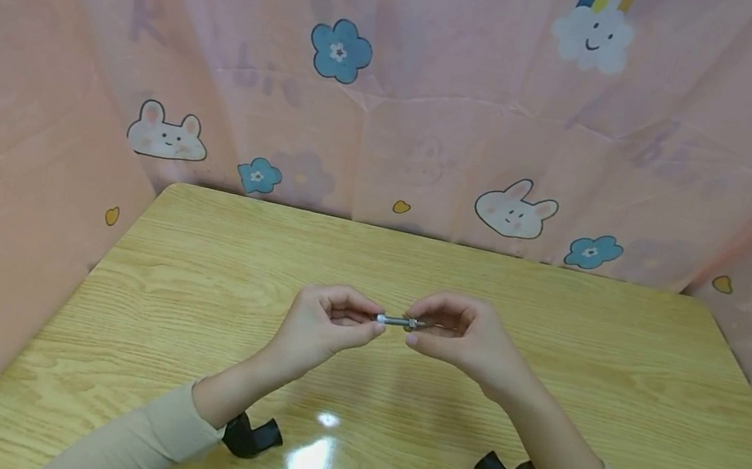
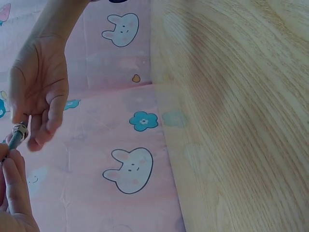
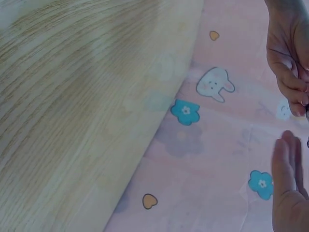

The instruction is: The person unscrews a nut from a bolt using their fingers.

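My left hand (image 1: 319, 325) pinches one end of a small metal bolt (image 1: 395, 321) between thumb and fingertips, above the table. A hex nut (image 1: 412, 324) sits on the bolt, towards its right end. Around this nut my right hand (image 1: 467, 337) has its thumb and forefinger spread, the forefinger right at the top edge and the thumb a little below. In the left wrist view, the nut (image 2: 20, 129) is close to the right hand's thumb, and the threaded shank (image 2: 14, 140) runs down into the left fingertips. The right wrist view shows the right hand's fingers (image 3: 286, 166) fairly straight.
A light wood-grain table (image 1: 232, 244) spreads beneath both hands. Pink cloth (image 1: 428, 144) printed with rabbits, flowers and clouds hangs behind and at the sides. Black wrist mounts (image 1: 252, 438) show at both sleeves. Light reflects from the table near the front.
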The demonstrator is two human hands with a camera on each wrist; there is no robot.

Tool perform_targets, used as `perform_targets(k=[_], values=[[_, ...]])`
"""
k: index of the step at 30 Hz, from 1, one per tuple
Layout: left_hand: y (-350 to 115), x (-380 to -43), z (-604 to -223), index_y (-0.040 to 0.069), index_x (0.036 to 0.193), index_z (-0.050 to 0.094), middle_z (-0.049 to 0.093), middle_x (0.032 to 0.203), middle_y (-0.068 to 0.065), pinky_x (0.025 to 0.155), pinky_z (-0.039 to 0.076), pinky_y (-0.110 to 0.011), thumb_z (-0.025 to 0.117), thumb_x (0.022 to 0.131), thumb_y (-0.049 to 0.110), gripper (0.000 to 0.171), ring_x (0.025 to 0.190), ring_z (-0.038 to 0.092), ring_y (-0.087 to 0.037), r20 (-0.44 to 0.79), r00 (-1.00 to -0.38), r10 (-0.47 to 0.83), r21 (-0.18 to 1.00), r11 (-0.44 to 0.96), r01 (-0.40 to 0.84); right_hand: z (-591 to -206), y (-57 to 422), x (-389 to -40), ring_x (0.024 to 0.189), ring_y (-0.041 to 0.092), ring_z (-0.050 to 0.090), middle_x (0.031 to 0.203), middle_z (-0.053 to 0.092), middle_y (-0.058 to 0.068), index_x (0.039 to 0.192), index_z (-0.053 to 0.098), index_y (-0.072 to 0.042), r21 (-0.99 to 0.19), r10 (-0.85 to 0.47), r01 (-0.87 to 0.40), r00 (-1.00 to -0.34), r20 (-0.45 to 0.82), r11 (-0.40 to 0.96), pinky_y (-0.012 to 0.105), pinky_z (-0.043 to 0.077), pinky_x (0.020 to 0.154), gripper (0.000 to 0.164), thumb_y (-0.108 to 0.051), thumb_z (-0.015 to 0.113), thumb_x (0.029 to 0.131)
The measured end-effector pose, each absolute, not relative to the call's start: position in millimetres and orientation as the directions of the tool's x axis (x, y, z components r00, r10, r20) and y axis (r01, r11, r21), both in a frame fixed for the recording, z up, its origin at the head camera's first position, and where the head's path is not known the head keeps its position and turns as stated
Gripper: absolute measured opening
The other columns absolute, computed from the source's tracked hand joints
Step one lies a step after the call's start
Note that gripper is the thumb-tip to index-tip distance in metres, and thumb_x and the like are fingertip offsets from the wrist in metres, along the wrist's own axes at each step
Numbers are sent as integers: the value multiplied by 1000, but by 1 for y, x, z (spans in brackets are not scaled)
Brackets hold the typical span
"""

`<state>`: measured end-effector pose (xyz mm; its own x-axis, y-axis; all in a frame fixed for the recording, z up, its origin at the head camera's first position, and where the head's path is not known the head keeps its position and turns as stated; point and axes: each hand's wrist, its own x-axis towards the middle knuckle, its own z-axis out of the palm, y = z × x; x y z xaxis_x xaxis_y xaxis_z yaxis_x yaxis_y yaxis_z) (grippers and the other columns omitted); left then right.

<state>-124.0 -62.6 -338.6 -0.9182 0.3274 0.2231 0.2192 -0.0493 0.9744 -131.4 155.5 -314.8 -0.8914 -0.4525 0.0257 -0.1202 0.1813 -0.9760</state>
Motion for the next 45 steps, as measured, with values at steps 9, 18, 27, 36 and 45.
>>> perform_targets(k=[9, 18, 27, 36, 45], values=[[-64, -124, -338, -6, 97, 68, 68, 91, -14, 69, 57, -31, 69, 82, -1, 16, 77, 67, -19, 224, -920, 321, 974, -53, 219, -315, 154, -132, 79, 20, 66, 91, 65, 15, 106, 59, 9, -983, -434, -72, -901, -8, 167, 35, 56, 75, 26, -12, 62, 91], [-64, -124, -339, -8, 98, 66, 68, 90, -15, 69, 57, -30, 69, 81, -2, 18, 77, 67, -18, 224, -917, 331, 974, -51, 220, -315, 155, -131, 91, 25, 65, 104, 62, 19, 118, 57, 5, -979, -441, -111, -897, 25, 171, 37, 55, 78, 37, -8, 68, 85], [-63, -125, -340, -6, 97, 67, 68, 91, -15, 69, 57, -30, 69, 81, -1, 16, 78, 67, -18, 231, -917, 325, 972, -49, 228, -315, 155, -132, 84, 19, 66, 96, 65, 16, 104, 62, 8, -981, -426, -98, -905, 19, 166, 34, 55, 77, 24, -7, 66, 87], [-62, -124, -340, -7, 96, 68, 68, 90, -15, 69, 57, -31, 69, 81, -1, 16, 77, 67, -18, 240, -916, 322, 970, -46, 238, -313, 156, -133, 82, 19, 66, 93, 67, 15, 110, 59, 8, -977, -454, -87, -891, -9, 192, 40, 55, 78, 30, -15, 60, 92], [-64, -124, -340, -9, 97, 66, 68, 90, -16, 70, 56, -30, 68, 81, -2, 17, 77, 67, -18, 228, -917, 327, 973, -51, 224, -316, 156, -131, 86, 20, 64, 101, 63, 18, 109, 59, 6, -975, -477, -118, -879, 15, 187, 33, 55, 77, 26, -5, 65, 86]])
